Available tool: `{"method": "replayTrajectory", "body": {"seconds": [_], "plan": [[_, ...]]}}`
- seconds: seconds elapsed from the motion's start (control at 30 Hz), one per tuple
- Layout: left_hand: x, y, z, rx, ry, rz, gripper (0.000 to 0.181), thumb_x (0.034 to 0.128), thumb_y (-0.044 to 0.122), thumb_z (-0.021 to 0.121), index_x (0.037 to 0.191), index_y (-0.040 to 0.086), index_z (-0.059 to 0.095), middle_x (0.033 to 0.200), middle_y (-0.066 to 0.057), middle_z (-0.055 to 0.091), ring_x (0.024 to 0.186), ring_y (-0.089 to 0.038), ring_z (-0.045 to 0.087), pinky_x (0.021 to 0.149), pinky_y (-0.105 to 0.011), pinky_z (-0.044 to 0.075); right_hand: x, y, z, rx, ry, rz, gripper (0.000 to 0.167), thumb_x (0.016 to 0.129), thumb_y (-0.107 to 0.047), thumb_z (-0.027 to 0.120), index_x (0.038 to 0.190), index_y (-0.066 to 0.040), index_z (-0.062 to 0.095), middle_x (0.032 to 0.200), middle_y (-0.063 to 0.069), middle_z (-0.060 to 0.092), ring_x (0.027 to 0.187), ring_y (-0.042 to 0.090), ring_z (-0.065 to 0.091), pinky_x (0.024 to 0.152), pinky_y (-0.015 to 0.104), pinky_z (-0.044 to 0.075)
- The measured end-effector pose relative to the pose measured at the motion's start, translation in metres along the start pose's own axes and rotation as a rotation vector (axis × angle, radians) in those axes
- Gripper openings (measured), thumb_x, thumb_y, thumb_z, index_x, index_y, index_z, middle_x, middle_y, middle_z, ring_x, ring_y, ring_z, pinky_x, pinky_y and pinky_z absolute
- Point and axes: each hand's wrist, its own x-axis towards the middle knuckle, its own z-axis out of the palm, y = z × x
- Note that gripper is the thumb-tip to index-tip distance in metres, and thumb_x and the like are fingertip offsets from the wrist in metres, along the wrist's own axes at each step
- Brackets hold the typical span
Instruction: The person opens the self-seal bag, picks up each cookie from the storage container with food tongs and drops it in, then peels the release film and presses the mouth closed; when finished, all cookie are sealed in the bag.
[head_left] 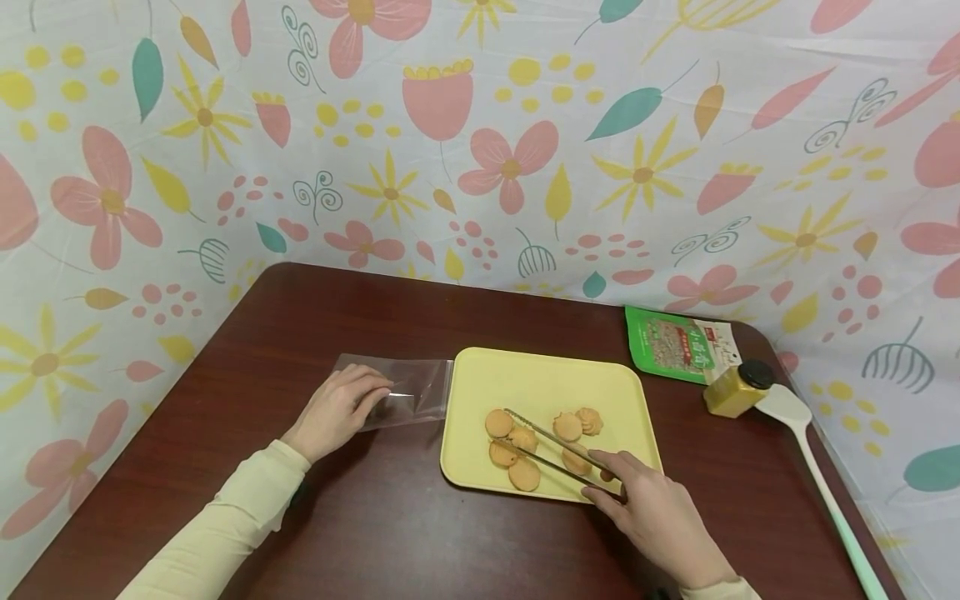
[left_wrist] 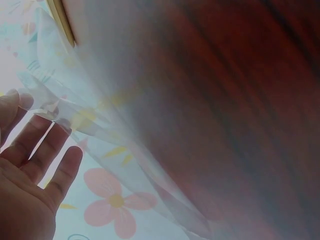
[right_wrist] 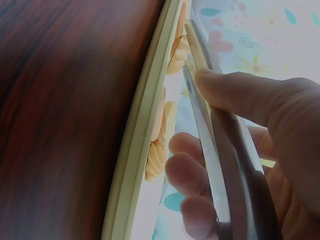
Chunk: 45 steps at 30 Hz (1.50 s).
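My left hand point(head_left: 339, 410) pinches the near left part of a clear plastic bag point(head_left: 423, 392), which lies flat left of a yellow tray point(head_left: 543, 363). In the left wrist view, the bag's thin film is between thumb and fingertips. Metal tongs point(head_left: 549, 465) are in my right hand point(head_left: 656, 504), gripped between thumb and fingers over the tray's near right edge. Their parted tips reach the left group of round cookies point(head_left: 524, 476); whether they squeeze one I cannot tell. More cookies point(head_left: 567, 427) lie right of the tongs, one partly hidden under them.
At the back right lies a green food packet point(head_left: 675, 343). Next to it a yellow jar point(head_left: 733, 393) with a black lid is tipped beside a white spatula point(head_left: 797, 417) with a green handle. A patterned cloth point(head_left: 510, 167) hangs behind the dark table point(head_left: 420, 533).
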Motion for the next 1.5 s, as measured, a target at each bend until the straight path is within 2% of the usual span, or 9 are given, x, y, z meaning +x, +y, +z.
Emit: {"method": "replayTrajectory", "body": {"seconds": [0.3,0.53,0.7,0.8,1.07,1.37,1.5], "plan": [[0.0,0.001,-0.002,0.003,-0.016,-0.018,0.013,0.0898,0.013,0.071,0.103,0.013,0.073,0.102,0.003,0.066,0.092,-0.015,0.059,0.083,-0.048,0.048,0.002,-0.003,-0.001,-0.008,-0.028,0.013,0.043,0.081,-0.036,0.079,0.119,-0.02,0.067,0.087,-0.013,0.058,0.059,-0.006,0.046,0.051,0.029,0.043],[0.0,0.002,-0.002,0.009,-0.017,-0.007,0.013,0.0898,0.012,0.071,0.103,0.013,0.073,0.102,0.002,0.066,0.092,-0.016,0.059,0.08,-0.043,0.048,0.003,-0.006,-0.003,-0.042,-0.015,-0.006,0.041,0.082,-0.036,0.078,0.118,-0.017,0.068,0.091,-0.008,0.062,0.066,0.004,0.056,0.051,0.03,0.045],[-0.001,0.002,-0.003,0.01,-0.02,-0.008,0.013,0.0899,0.013,0.071,0.103,0.013,0.073,0.102,0.003,0.066,0.092,-0.015,0.059,0.082,-0.045,0.048,0.004,-0.008,-0.005,-0.058,-0.04,0.0,0.041,0.084,-0.037,0.076,0.119,-0.018,0.069,0.083,-0.009,0.056,0.061,0.002,0.05,0.049,0.029,0.042],[-0.002,0.002,-0.003,0.005,-0.025,-0.014,0.013,0.0897,0.013,0.071,0.103,0.013,0.073,0.102,0.003,0.066,0.093,-0.015,0.059,0.083,-0.048,0.048,0.005,-0.009,-0.006,-0.093,-0.046,-0.024,0.042,0.084,-0.037,0.076,0.12,-0.017,0.068,0.079,-0.01,0.052,0.058,0.002,0.046,0.047,0.028,0.04],[-0.002,0.001,-0.001,-0.012,-0.025,-0.014,0.015,0.0885,0.01,0.072,0.103,0.012,0.073,0.102,0.004,0.066,0.091,-0.015,0.059,0.084,-0.05,0.048,0.006,-0.012,-0.006,-0.189,0.04,-0.124,0.042,0.081,-0.035,0.079,0.117,-0.017,0.071,0.075,-0.011,0.048,0.053,-0.002,0.04,0.043,0.025,0.037],[-0.001,0.002,-0.001,-0.016,-0.021,-0.017,0.015,0.0879,0.01,0.072,0.103,0.012,0.073,0.101,0.004,0.066,0.09,-0.015,0.059,0.083,-0.049,0.048,0.008,-0.013,-0.008,-0.223,0.035,-0.13,0.041,0.081,-0.037,0.078,0.117,-0.018,0.071,0.075,-0.012,0.048,0.053,-0.002,0.039,0.042,0.024,0.036],[-0.001,0.002,-0.001,-0.016,-0.023,-0.016,0.015,0.0885,0.011,0.072,0.103,0.012,0.073,0.101,0.004,0.066,0.091,-0.014,0.059,0.083,-0.049,0.048,0.007,-0.012,-0.009,-0.21,0.073,-0.153,0.041,0.081,-0.037,0.079,0.116,-0.018,0.071,0.075,-0.013,0.048,0.053,-0.003,0.039,0.042,0.024,0.035]]}}
